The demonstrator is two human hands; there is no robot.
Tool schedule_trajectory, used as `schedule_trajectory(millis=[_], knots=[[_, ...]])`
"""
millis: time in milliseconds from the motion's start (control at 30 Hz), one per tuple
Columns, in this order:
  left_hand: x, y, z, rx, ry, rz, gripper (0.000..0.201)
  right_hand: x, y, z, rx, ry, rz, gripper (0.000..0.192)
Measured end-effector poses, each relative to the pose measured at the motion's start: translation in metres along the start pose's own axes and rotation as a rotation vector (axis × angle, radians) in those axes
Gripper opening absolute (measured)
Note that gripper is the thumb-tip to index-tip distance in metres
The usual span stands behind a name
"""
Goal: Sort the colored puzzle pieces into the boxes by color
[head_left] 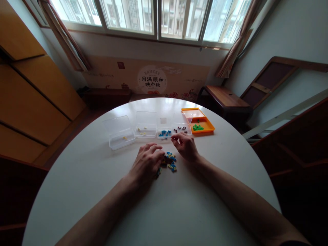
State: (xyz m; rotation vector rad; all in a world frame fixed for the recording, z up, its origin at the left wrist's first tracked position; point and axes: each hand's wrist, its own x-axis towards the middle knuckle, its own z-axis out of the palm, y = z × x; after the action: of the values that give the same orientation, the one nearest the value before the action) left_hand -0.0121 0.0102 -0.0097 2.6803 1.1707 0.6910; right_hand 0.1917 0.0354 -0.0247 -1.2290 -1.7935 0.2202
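A pile of small blue, yellow and brown building bricks (171,158) lies on the white round table (164,212). My left hand (148,159) rests at the pile's left side, fingers apart and curved over its edge, hiding part of it. Beyond the pile, my right hand (186,145) is closed in a pinch by the front right corner of a clear box with blue bricks (164,133). Whatever lies between those fingertips is too small to make out. Just right of that box, a clear box (189,131) holds dark brown bricks.
Two more open clear boxes, one at far left (116,146) and one beside it (153,135), hold a few yellow pieces. An orange box (208,130) with green bricks (197,127) stands at right. Past the table are a wooden chair (225,95) and windows (128,17).
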Motion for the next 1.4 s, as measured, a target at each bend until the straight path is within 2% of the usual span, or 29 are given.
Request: schedule_trajectory(millis=[167,467,567,700,900,1167,1400], knots=[[0.002,-0.001,0.003,-0.018,0.066,-0.06,0.013,-0.002,-0.003,0.001,0.001,-0.027,-0.021,0.012],[0.004,-0.001,0.001,-0.029,0.047,-0.072,0.012,-0.005,-0.008,0.003,0.054,-0.047,-0.077,0.012],[0.005,-0.002,0.001,-0.066,0.143,-0.074,0.01,-0.006,-0.011,0.003,0.112,-0.07,-0.057,0.01],[0.006,-0.003,0.003,-0.126,0.311,-0.052,0.011,-0.007,-0.016,0.005,0.245,-0.173,0.013,0.008],[0.008,-0.003,0.006,-0.197,0.398,-0.021,0.006,-0.008,-0.022,0.008,0.342,-0.257,0.029,0.011],[0.005,-0.005,0.007,-0.257,0.432,-0.056,0.005,-0.008,-0.019,0.01,0.375,-0.263,0.006,0.009],[0.004,-0.004,0.002,-0.188,0.428,-0.057,0.013,-0.006,-0.02,0.011,0.295,-0.26,-0.057,0.008]])
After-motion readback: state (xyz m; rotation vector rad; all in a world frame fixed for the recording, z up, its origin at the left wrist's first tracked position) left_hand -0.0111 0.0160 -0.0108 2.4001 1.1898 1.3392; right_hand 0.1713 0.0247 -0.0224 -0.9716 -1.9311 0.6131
